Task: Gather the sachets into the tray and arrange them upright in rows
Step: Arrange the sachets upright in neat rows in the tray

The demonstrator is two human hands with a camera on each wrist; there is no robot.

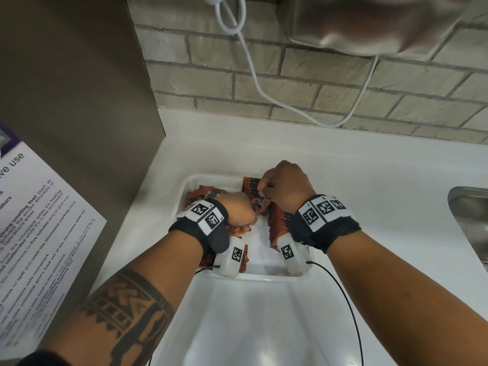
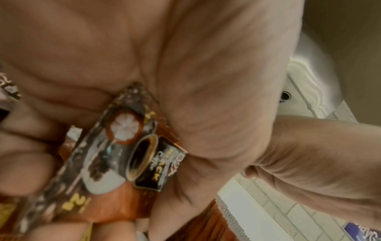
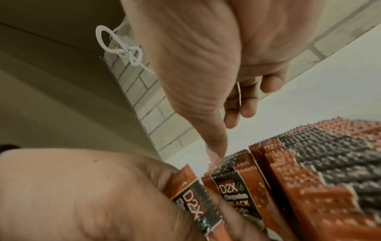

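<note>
Over white tray (image 1: 186, 191) on worktop (image 1: 369, 186): both hands low inside. Left hand (image 1: 239, 210) grips sachet (image 2: 123, 146), fingers and thumb curled round it, sachet just left of upright row (image 1: 277, 220). Right hand (image 1: 286, 186) above row's far end, thumb tip (image 3: 214, 156) touching sachet tops; grip narrow, curled fingers pinching row's tops. Loose sachets (image 1: 203, 194) flat beyond left hand. White cable (image 1: 253, 70) on brick wall behind.
</note>
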